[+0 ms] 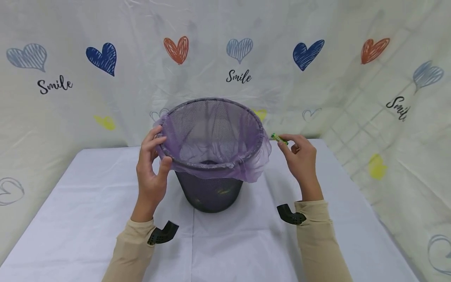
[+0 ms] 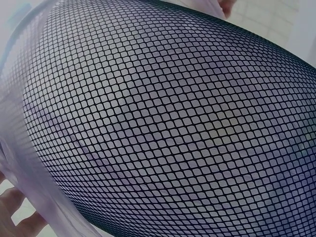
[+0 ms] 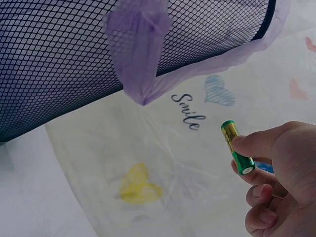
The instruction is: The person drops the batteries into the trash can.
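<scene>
A black mesh wastebasket [image 1: 208, 196] stands upright on the table, lined with a thin purple bag [image 1: 255, 168] folded over its rim. My left hand [image 1: 151, 172] holds the rim at its left side, fingertips over the edge and thumb at the front. In the left wrist view the mesh wall [image 2: 158, 118] fills most of the picture. To the right of the rim, apart from it, my right hand [image 1: 299, 156] pinches a green and gold battery [image 3: 238, 148] between thumb and forefinger. Its other fingers are curled.
A white cloth covers the table [image 1: 88, 203]. Behind it hangs a pale curtain [image 1: 211, 23] printed with hearts and "Smile". Faint yellow-green spots show through the wastebasket's lower mesh; what they are I cannot tell. Each sleeve carries a black wrist mount [image 1: 290, 215].
</scene>
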{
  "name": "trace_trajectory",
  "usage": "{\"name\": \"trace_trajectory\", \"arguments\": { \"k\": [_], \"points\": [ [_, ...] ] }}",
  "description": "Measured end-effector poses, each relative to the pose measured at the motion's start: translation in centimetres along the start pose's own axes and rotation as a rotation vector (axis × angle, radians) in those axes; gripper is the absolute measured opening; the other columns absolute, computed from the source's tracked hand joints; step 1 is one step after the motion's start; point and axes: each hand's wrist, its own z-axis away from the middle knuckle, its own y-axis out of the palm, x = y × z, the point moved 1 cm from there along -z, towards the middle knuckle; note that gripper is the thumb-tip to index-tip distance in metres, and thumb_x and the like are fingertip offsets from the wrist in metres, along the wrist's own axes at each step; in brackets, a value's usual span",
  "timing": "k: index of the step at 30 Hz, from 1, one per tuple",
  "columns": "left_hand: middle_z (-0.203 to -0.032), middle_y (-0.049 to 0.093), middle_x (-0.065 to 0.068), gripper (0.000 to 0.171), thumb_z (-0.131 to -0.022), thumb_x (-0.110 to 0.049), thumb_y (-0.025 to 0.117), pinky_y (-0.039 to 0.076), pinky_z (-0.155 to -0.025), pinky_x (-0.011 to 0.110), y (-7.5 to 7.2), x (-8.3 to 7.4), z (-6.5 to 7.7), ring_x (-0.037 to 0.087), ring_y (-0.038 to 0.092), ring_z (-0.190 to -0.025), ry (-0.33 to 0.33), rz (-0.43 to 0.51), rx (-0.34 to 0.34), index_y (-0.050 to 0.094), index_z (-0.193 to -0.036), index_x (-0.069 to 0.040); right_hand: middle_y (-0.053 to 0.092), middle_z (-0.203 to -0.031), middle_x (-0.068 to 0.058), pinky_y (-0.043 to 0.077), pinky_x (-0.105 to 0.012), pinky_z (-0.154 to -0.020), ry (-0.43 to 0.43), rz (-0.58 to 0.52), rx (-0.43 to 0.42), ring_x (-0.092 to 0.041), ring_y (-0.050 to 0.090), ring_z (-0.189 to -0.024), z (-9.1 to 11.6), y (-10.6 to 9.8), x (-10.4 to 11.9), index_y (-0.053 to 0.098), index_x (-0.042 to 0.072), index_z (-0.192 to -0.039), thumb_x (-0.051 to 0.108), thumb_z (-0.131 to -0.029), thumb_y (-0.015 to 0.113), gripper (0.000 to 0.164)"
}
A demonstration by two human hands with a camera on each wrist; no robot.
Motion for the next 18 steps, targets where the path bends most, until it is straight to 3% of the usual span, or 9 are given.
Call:
{"name": "trace_trajectory", "arguments": {
  "k": [14, 18],
  "points": [
    [-0.134, 0.039, 0.031, 0.063, -0.09, -0.041, 0.051, 0.041, -0.093, 0.02, 0.0, -0.2, 0.0, 0.04, 0.037, -0.127, 0.003, 0.003, -0.001, 0.044, -0.114, 0.017, 0.055, -0.084, 0.004, 0.023, -0.023, -0.05, -0.082, -0.071, -0.044, -0.007, 0.027, -0.051, -1.1, -1.9, 3.8, 0.07, 0.015, -0.103, 0.017, -0.083, 0.066, 0.02],
    [-0.135, 0.039, 0.03, 0.063, -0.09, -0.042, 0.051, 0.041, -0.094, 0.02, -0.1, -0.2, -0.1, 0.039, 0.037, -0.128, 0.0, -0.007, 0.005, 0.044, -0.115, 0.016, 0.056, -0.084, 0.0, 0.023, -0.023, -0.051, -0.104, -0.118, -0.04, -0.006, 0.026, -0.052, -1.3, -2.4, 5.6, 0.069, 0.008, -0.102, 0.009, -0.082, 0.066, 0.02]
  ]
}}
